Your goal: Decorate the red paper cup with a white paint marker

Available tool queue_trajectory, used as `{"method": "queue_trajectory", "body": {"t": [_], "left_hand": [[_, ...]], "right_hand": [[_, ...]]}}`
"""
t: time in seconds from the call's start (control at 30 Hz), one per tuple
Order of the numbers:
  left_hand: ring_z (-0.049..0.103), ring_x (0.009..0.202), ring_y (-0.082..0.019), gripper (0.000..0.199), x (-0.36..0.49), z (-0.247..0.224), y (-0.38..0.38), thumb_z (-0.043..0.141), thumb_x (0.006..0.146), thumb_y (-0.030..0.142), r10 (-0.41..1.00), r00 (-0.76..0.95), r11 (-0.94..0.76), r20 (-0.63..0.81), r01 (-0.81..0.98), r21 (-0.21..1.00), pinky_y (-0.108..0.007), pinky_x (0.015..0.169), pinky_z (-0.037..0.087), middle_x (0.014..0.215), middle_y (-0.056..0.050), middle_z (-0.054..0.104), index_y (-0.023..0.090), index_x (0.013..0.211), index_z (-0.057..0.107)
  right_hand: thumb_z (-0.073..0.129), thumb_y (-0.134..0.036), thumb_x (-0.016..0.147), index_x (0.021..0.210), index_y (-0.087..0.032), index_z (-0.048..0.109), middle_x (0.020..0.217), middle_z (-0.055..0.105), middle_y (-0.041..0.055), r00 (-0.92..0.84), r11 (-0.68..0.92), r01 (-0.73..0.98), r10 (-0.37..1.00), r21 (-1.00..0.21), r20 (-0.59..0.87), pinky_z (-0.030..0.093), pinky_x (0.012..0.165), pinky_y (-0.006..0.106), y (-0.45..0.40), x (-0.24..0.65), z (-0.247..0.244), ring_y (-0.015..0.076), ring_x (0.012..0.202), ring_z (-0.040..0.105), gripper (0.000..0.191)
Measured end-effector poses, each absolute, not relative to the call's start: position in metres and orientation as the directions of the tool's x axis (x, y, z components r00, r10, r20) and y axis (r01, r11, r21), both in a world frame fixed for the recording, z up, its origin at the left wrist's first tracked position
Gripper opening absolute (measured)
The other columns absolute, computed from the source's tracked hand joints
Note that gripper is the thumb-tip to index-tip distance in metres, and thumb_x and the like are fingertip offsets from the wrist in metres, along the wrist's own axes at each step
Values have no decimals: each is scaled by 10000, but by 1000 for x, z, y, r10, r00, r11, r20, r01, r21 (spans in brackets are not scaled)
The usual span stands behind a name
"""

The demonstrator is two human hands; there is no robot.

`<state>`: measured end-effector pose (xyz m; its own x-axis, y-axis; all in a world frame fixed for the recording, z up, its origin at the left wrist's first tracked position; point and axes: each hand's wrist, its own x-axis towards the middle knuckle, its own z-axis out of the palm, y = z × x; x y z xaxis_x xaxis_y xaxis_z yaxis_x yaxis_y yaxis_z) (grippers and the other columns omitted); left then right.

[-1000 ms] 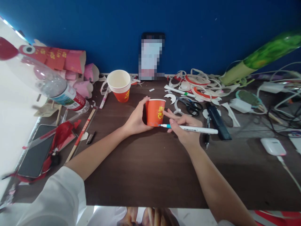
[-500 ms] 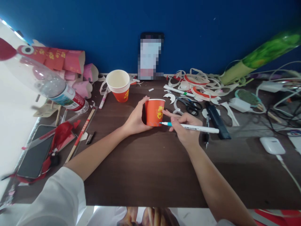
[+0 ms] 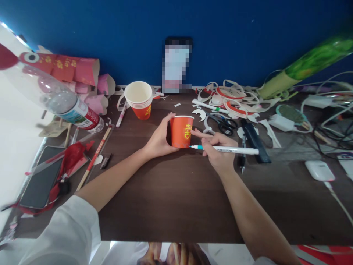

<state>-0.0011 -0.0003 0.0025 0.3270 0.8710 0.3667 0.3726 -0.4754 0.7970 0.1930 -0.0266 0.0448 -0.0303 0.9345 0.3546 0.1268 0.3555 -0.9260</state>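
Orange paper cup upright on dark table, left hand wrapped round its side. Right hand pinches white pen; tip slid right a touch, now at cup's lower edge. Index fingertip on cup wall. Marking seemingly underway.

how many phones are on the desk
2: one phone lies flat at the left edge, one phone leans upright against the blue wall. Clutter may hide others.
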Motion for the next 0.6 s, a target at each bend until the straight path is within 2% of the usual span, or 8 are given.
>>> {"method": "queue_trajectory", "body": {"t": [0.1,0.17,0.23,0.3,0.37,0.47,0.6], "left_hand": [[340,1370,-355,1035,-1,3,-1,786,618,367,869,330,-478,369,365,799,-496,1106,345,1457,-198,317,205,1420,152],[328,1376,-358,1032,-1,3,-1,782,621,357,865,339,-482,370,358,800,-499,1110,338,1455,-201,318,197,1421,151],[309,1385,-360,1029,-1,2,-1,773,629,348,858,352,-492,374,350,797,-503,1116,327,1458,-200,313,197,1427,140],[299,1390,-360,1034,0,2,-1,765,637,347,857,354,-492,374,345,800,-502,1119,320,1471,-192,297,206,1436,124],[308,1386,-354,1049,-1,2,-1,757,644,346,863,352,-479,363,340,809,-496,1117,321,1485,-183,277,216,1449,95],[261,1406,-358,1106,-1,3,0,750,648,344,857,372,-481,356,331,812,-507,1131,287,1523,-168,211,234,1469,16],[90,1441,-393,1135,-1,2,0,763,626,351,842,387,-515,376,369,774,-557,1148,201,1546,-159,126,244,1479,22]], "right_hand": [[631,-164,786,457,-225,422,360,403,-75,-43,340,92,940,-936,338,536,937,472,-25,195,41,274,858,729,395],[653,-198,783,482,-227,430,344,394,-83,-40,321,7,946,-947,321,500,979,495,-23,197,37,271,854,729,377],[664,-294,787,543,-234,467,363,460,-80,-18,290,-114,956,-950,294,448,1027,524,-20,196,34,267,851,729,319],[595,-461,815,660,-246,533,492,621,-44,-7,238,-227,969,-944,246,391,1068,549,-18,195,34,267,910,717,272],[455,-596,842,792,-253,571,702,734,12,-42,167,-298,981,-940,188,342,1093,563,-17,192,35,273,1034,675,365],[355,-662,845,905,-250,569,865,758,57,-110,122,-330,980,-936,166,274,1125,563,-21,187,38,282,1187,583,468],[343,-679,845,954,-247,574,859,749,69,-171,164,-310,959,-936,225,224,1150,544,-27,185,42,286,1243,535,502]]}}
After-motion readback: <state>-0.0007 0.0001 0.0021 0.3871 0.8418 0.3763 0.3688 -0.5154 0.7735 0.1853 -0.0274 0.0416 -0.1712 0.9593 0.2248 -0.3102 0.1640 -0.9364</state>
